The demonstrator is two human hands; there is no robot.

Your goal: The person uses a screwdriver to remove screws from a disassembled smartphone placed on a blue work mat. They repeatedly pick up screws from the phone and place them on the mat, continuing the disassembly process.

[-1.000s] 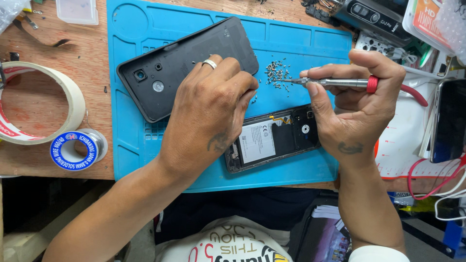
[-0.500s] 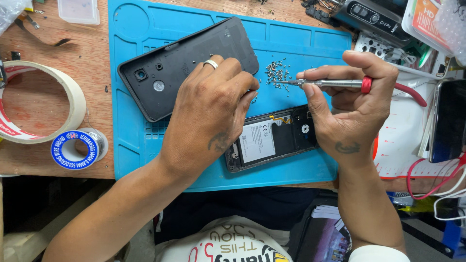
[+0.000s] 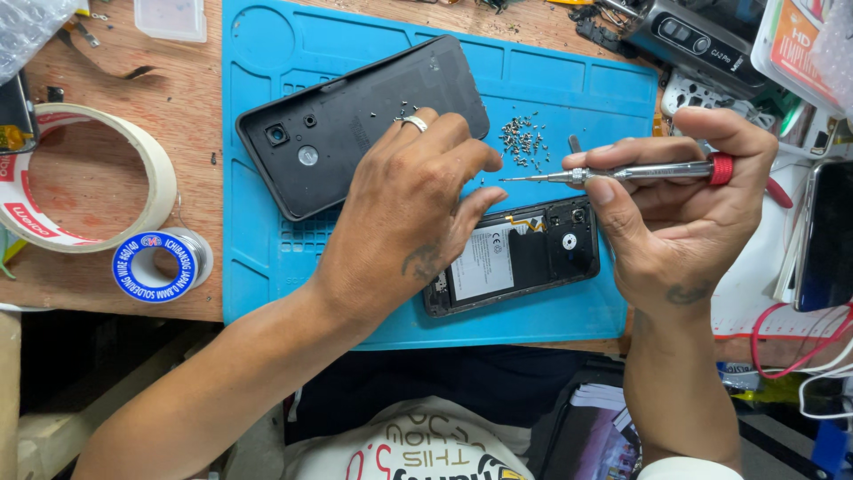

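The phone [image 3: 520,258] lies opened, face down, on the lower middle of the blue mat [image 3: 267,107], its battery and camera end showing. The left hand [image 3: 409,213] lies flat over the phone's left half, fingers spread and pressing down, not pinching anything; a ring sits on one finger. That hand is where it was half a second ago.

The right hand [image 3: 675,213] holds a screwdriver [image 3: 622,172] level above the phone's upper right corner, thumb and forefinger pressed together on the silver shaft near the front, the other fingers curled round the red collar at the back. The tip points left, toward the left hand's fingers, and hangs just under the screws [image 3: 524,140], a loose heap of them on the mat above the phone. Compared with a second ago, the driver has drawn slightly right and the tip has come out of the edge of the heap; whether a screw clings to the tip is too small to tell.

The back cover [image 3: 355,124] rests on the mat above and left of the phone, partly under the left fingers, unmoved. Off the mat, well left of the phone, a tape roll [image 3: 98,178] and a blue solder spool [image 3: 160,267] sit on the wooden bench.
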